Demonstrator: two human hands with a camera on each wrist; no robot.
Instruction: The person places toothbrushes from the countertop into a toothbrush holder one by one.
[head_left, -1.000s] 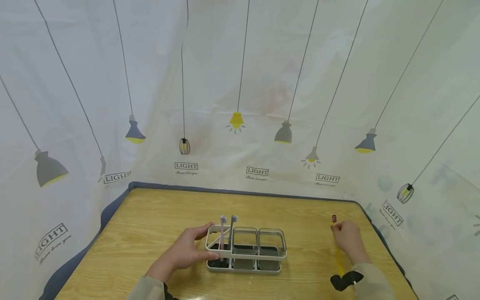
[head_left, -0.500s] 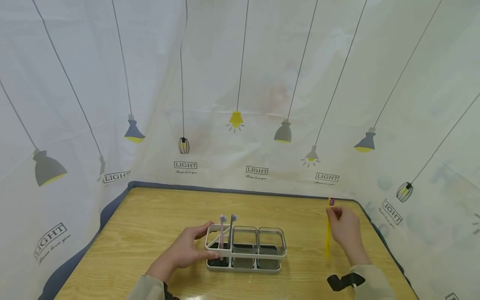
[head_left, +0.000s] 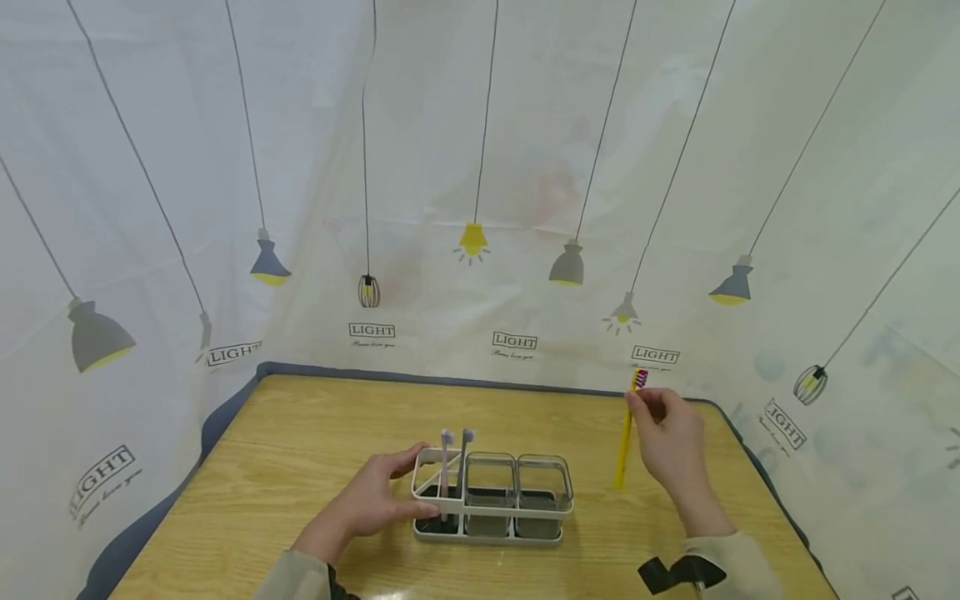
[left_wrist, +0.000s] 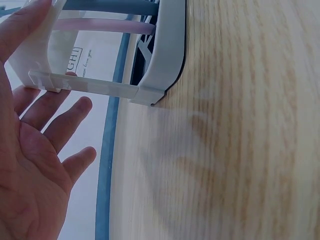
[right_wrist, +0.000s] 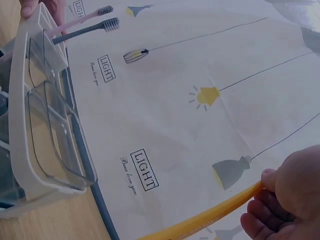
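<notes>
A white toothbrush holder (head_left: 517, 515) stands on the wooden table. My left hand (head_left: 367, 500) grips its left end, thumb at the front and fingers at the back. A pink toothbrush (head_left: 444, 468) and a dark grey-blue toothbrush (right_wrist: 85, 31) stand in its left section. Two clear cups (head_left: 491, 482) sit in the other sections. To the right, my right hand (head_left: 673, 437) pinches a yellow toothbrush (head_left: 625, 450) near its head, between thumb and fingertips. Its red-and-purple bristles are up and the handle hangs down, above the table, apart from the holder.
The wooden table (head_left: 315, 425) has a blue edge (head_left: 450, 383) along its back. Behind it hangs a white sheet (head_left: 420, 167) printed with lamps. A black strap (head_left: 681, 573) is on my right wrist.
My right hand has lifted the yellow toothbrush and carried it to the left; its tilt has changed, with the head now leaning right. My left hand and the holder have stayed in place.
</notes>
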